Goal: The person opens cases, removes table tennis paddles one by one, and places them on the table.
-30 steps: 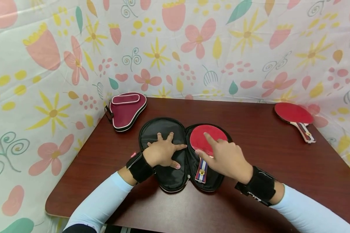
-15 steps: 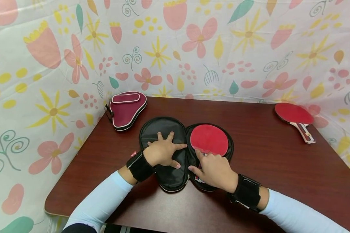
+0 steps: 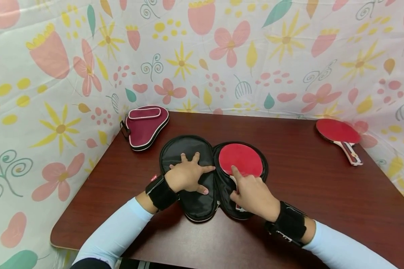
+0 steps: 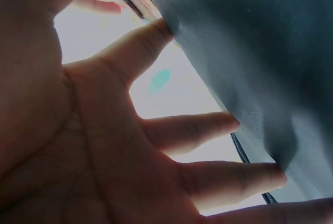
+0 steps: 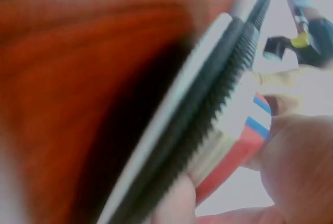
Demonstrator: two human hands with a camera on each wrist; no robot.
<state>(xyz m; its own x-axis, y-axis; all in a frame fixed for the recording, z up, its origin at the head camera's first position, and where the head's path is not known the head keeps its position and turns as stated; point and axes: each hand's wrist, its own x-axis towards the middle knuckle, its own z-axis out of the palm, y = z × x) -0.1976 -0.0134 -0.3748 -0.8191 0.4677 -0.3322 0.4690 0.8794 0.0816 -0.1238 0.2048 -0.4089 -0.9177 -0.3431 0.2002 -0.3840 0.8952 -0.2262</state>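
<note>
Table (image 3: 306, 179): dark brown, spread wide in front of me, with a case lying open on it.
Black case (image 3: 188, 144): opened like a book, one half to each side of a middle seam.
Red paddle (image 3: 239, 158): in the right half, red face up, partly under my right hand. Its long axis runs nearly straight away from me, the blade pointing to the table's far edge, the handle end toward me.
Right hand (image 3: 256, 194): the nearer one, right over the paddle, its thumb and curled fingers pinching the handle; the blade lies just beyond.
Left hand (image 3: 186, 175): across the seam, fingers spread apart on the left half, holding nothing, not touching the paddle.
Handle (image 5: 234, 156): striped red, white and blue, close beside the case's zipper teeth (image 5: 229, 91).
Index finger (image 3: 236, 172): straight, tip at the blade's near edge.
</note>
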